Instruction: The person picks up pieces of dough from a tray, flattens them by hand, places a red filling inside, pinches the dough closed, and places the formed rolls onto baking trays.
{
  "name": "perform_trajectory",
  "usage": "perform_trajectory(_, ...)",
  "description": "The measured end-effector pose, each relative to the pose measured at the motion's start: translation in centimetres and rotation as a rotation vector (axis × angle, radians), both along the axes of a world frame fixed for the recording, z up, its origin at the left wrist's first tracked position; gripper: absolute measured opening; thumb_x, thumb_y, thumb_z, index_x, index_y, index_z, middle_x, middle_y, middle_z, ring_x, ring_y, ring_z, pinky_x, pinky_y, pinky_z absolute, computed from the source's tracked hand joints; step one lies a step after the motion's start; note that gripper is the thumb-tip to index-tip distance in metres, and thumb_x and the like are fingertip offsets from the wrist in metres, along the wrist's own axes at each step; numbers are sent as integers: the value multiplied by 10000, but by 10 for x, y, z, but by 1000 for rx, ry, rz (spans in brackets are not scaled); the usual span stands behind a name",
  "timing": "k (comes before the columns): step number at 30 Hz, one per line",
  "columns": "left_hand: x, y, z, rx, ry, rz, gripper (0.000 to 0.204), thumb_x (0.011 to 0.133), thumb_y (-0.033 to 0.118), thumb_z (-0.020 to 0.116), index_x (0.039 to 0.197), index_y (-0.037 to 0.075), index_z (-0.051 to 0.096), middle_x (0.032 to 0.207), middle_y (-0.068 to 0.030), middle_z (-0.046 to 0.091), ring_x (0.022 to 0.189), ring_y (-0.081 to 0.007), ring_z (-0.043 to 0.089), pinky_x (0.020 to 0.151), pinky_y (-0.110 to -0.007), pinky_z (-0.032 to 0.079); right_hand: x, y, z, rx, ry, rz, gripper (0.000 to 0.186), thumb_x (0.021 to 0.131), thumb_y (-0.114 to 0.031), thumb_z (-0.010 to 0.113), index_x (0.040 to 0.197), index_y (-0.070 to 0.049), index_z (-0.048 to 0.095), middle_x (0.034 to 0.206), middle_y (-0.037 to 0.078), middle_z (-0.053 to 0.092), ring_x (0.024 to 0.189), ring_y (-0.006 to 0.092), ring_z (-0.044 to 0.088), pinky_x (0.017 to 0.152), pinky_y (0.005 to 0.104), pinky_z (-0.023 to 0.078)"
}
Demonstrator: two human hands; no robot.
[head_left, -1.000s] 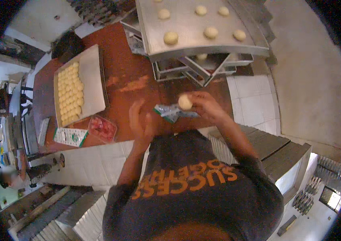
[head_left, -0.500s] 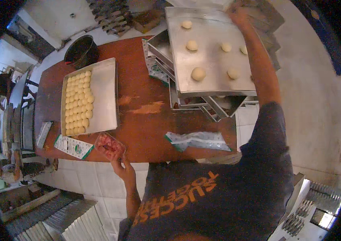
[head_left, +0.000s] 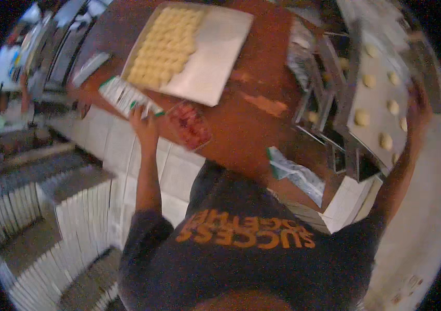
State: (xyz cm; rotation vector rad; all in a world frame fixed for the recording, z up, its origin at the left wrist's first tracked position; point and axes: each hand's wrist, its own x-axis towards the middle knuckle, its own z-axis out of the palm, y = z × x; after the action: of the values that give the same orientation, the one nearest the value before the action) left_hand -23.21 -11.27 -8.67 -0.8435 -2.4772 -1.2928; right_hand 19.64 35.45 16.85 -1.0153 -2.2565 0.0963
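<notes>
My left hand (head_left: 145, 124) reaches over the table's near edge, fingers apart. Its fingertips are at a white and green packet (head_left: 124, 96) lying flat. To its right rests a clear container of red, chunky food (head_left: 188, 125). A metal baking tray (head_left: 212, 59) lies beyond, its left part filled with rows of small dough balls (head_left: 161, 49). My right hand (head_left: 418, 109), blurred, is at the right edge of another baking tray (head_left: 373, 103) atop a stack. Several spaced dough balls (head_left: 361, 116) sit on that tray. The right hand's grip is unclear.
The brown table (head_left: 241, 129) carries a silvery bag (head_left: 298, 176) near its front right edge. Skewed metal trays (head_left: 329, 93) jut out below the top tray. A second whitish packet (head_left: 91, 67) lies at the table's left. Stacked trays (head_left: 83, 207) stand at the lower left.
My left hand has let go of the red food container, which now stands on the table, and moved to the packet. The view has turned, and my right hand stays by the top tray's edge.
</notes>
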Motion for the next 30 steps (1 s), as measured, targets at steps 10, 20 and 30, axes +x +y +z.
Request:
perform_trajectory(10, -120, 119, -76, -1060, 118, -157, 285, 718, 264, 559, 955, 108, 590, 939, -132, 601, 899, -311, 558, 709, -433, 440, -45, -302, -256, -975, -149, 331, 277, 798, -186, 589, 1024, -27, 581, 842, 171, 615, 689, 219, 583, 647, 304, 461)
perform_trajectory(20, 2, 105, 22, -309, -637, -679, 343, 735, 164, 623, 1033, 7, 557, 871, -139, 606, 724, -207, 574, 660, -296, 452, 26, -296, -310, -496, -212, -104, 347, 714, -179, 622, 1009, -12, 548, 940, 188, 541, 867, 328, 525, 737, 403, 429)
perform_trajectory(30, 245, 56, -112, -599, -4, -954, 178, 733, 123, 564, 897, 61, 592, 841, -179, 591, 739, -339, 576, 649, -402, 467, 36, -253, -329, -526, -795, 269, 474, 674, -98, 588, 1119, -66, 428, 961, 189, 535, 909, 384, 521, 758, 469, 422)
